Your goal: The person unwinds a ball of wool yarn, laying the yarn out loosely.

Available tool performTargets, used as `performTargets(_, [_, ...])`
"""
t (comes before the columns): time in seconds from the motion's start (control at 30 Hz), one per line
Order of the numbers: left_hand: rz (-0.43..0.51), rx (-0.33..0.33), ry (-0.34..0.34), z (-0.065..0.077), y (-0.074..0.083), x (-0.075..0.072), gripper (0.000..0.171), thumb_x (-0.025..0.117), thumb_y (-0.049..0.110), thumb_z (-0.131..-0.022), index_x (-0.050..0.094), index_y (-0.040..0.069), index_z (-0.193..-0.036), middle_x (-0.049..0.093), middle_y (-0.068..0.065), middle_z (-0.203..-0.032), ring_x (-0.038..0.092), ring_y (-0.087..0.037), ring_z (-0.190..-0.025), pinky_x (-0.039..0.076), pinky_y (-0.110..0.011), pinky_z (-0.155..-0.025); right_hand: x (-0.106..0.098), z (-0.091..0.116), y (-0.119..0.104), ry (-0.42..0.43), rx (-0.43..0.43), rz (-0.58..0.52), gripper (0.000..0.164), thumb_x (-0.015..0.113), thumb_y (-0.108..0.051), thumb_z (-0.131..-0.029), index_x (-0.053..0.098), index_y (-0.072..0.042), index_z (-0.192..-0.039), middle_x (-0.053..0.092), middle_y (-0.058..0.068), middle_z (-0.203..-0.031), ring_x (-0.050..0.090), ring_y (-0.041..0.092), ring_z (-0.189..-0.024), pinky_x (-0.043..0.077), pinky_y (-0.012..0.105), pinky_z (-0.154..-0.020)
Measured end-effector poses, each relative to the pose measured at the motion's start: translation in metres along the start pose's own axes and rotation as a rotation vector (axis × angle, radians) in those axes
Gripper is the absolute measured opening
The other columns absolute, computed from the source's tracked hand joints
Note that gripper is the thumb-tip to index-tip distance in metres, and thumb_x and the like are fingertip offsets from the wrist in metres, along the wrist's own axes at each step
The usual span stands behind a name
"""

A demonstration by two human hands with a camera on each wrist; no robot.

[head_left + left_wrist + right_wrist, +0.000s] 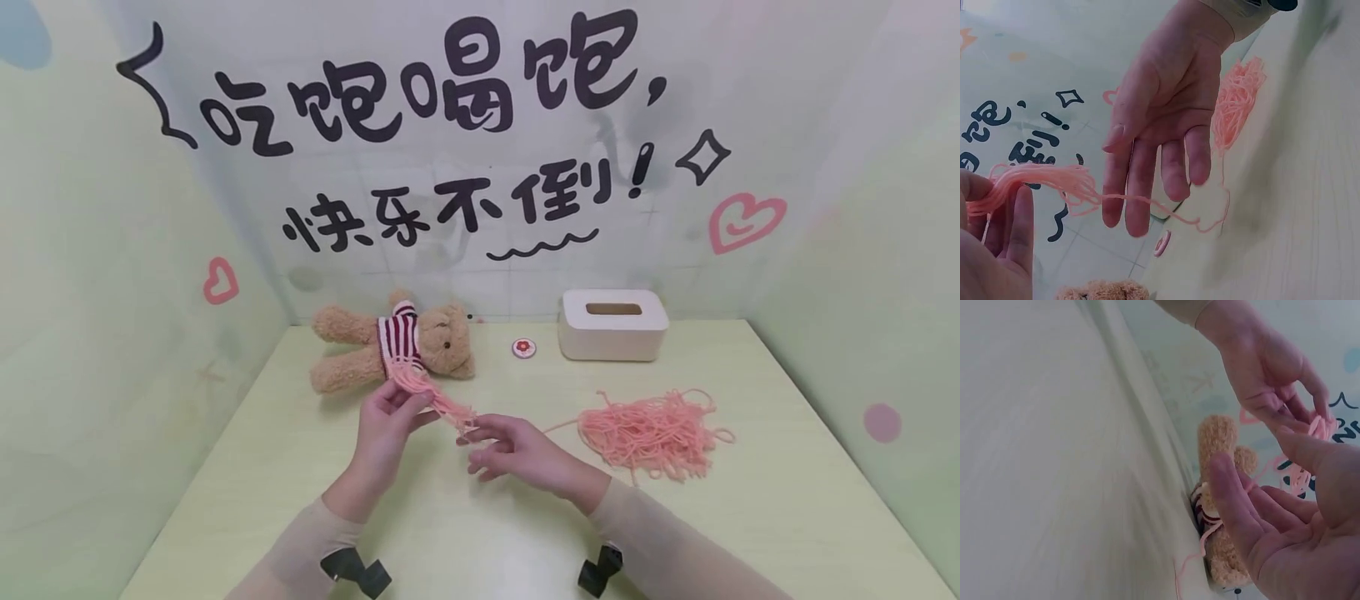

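Note:
My left hand [384, 429] pinches a looped bundle of pink yarn [431, 392] between thumb and fingers, in front of the teddy bear. To its right, my right hand [521, 450] has its fingers extended and its palm facing the bundle. In the left wrist view a single yarn strand [1172, 214] leaves the bundle, crosses the right hand's fingers and runs on toward the loose pile. That tangled pile of pink yarn [652, 437] lies on the table, right of the right hand.
A teddy bear [446, 342] in a striped shirt lies on its side at the back left. A small round badge with a flower [523, 347] and a white tissue box [613, 337] are to its right. Printed walls enclose the table [247, 475].

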State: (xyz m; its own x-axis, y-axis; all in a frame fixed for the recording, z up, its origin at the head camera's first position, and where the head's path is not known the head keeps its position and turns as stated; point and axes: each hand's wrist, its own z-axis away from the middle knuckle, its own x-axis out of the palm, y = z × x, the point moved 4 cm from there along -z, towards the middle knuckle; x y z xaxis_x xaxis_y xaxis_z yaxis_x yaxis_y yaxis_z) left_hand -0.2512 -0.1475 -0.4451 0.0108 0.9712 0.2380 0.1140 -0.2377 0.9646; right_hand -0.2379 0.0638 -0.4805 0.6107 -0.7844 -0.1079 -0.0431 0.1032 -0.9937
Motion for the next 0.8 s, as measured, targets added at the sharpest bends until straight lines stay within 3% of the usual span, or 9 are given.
performTargets(0.13, [0.006,0.006,0.026,0.001,-0.002,-0.002,0.027,0.065,-0.003,-0.097,0.06,-0.004,-0.123,0.078,0.001,-0.097,0.075,-0.013,-0.09,0.068,-0.037,-0.086,0.002,0.007,-0.003,0.127,-0.003,-0.018,0.032,0.067,-0.008,-0.1,0.062,0.012,-0.124,0.073,0.026,-0.107,0.076,0.029,-0.092,0.068,0.038,-0.082])
performTargets(0.27, [0.018,0.006,0.071,0.002,-0.004,-0.007,0.03,0.064,-0.006,-0.096,0.06,-0.005,-0.125,0.078,0.001,-0.099,0.076,-0.014,-0.092,0.067,-0.039,-0.088,-0.009,0.027,-0.006,0.221,-0.006,0.083,0.02,0.069,-0.013,-0.099,0.071,0.005,-0.106,0.075,0.017,-0.091,0.074,0.022,-0.079,0.069,0.035,-0.071])
performTargets(0.53, [0.033,0.017,0.192,0.005,0.001,-0.025,0.02,0.064,-0.008,-0.096,0.059,0.001,-0.113,0.076,0.0,-0.098,0.075,-0.013,-0.093,0.066,-0.037,-0.09,-0.052,0.074,0.0,0.288,0.031,0.353,0.025,0.07,-0.029,-0.099,0.074,-0.005,-0.104,0.076,0.001,-0.086,0.07,0.014,-0.074,0.063,0.029,-0.061])
performTargets(0.63, [0.029,0.024,0.19,0.003,0.003,-0.033,0.017,0.063,-0.007,-0.097,0.059,0.0,-0.112,0.075,0.001,-0.095,0.075,-0.012,-0.091,0.067,-0.037,-0.089,-0.076,0.089,0.003,0.358,0.066,0.389,0.025,0.07,-0.029,-0.099,0.074,-0.005,-0.106,0.076,0.001,-0.088,0.069,0.015,-0.075,0.062,0.029,-0.061])
performTargets(0.8, [0.013,0.036,0.173,0.001,0.007,-0.047,0.013,0.063,-0.007,-0.097,0.059,0.002,-0.106,0.072,0.002,-0.092,0.073,-0.01,-0.088,0.067,-0.038,-0.089,-0.125,0.116,0.008,0.549,0.168,0.442,0.024,0.069,-0.026,-0.101,0.073,-0.005,-0.112,0.075,0.006,-0.092,0.067,0.015,-0.078,0.06,0.027,-0.06])
